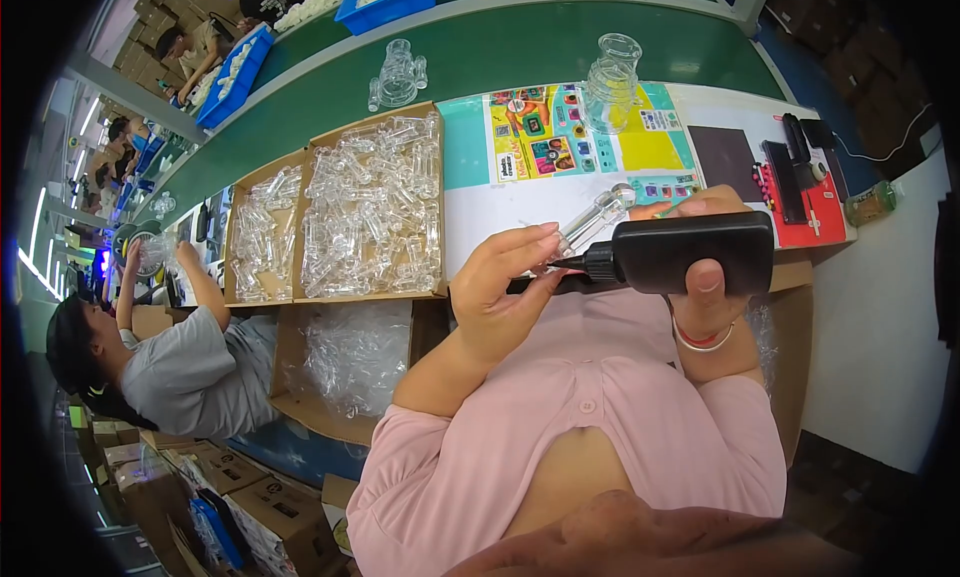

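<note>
Left of the grips, a box (372, 207) of clear parts blocks; beyond them, bare white table (490, 212), then a jar (610, 92).

This is a factory assembly line, a small-parts workshop. A long green workbench (480, 52) runs through the room. On its near edge stand open cardboard boxes (375, 207) packed with clear plastic parts, and beside them lies a colourful printed sheet (560, 127). Farther along the bench sit blue plastic bins (385, 2) of white parts. Several other workers (180, 362) sit along the bench, and stacked cartons (240, 507) lie on the floor below it.
</note>
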Motion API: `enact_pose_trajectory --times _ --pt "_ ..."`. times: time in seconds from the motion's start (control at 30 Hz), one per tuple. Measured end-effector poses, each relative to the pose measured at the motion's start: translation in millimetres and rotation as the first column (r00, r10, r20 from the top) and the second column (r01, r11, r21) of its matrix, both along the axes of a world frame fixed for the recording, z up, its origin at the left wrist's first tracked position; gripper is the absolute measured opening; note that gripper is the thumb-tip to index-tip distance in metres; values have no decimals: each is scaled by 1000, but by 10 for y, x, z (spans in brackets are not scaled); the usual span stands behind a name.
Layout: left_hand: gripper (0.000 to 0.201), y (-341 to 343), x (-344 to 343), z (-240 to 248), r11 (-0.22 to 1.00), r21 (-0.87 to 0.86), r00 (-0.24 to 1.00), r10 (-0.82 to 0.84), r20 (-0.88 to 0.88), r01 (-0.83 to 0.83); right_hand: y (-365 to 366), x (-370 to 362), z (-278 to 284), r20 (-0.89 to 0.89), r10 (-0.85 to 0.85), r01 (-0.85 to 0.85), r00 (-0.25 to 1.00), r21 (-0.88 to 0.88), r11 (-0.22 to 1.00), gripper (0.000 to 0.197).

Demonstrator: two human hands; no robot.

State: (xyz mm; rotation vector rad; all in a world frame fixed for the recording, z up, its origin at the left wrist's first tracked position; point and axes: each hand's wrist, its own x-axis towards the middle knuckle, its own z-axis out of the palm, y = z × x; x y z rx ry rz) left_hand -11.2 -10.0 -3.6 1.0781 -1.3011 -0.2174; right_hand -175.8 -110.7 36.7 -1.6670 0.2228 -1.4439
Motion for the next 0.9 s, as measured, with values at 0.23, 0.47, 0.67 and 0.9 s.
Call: enact_pose_trajectory --times 0.23,0.47,0.67,0.9 --pt "40 13 19 46 999 -8 996 39 83 -38 -12 -35 83 -71 14 -14 997 1 1000 38" --pt "41 5 7 116 992 -37 966 123 226 -118 9 -103 173 -154 -57 31 986 -164 986 35" --pt "42 22 18 132 985 -38 934 170 315 -167 57 -196 298 -279 -153 -17 948 -525 851 39" --pt "42 13 3 143 994 -22 961 109 256 -106 143 -224 266 -272 -136 -43 953 -563 825 43"
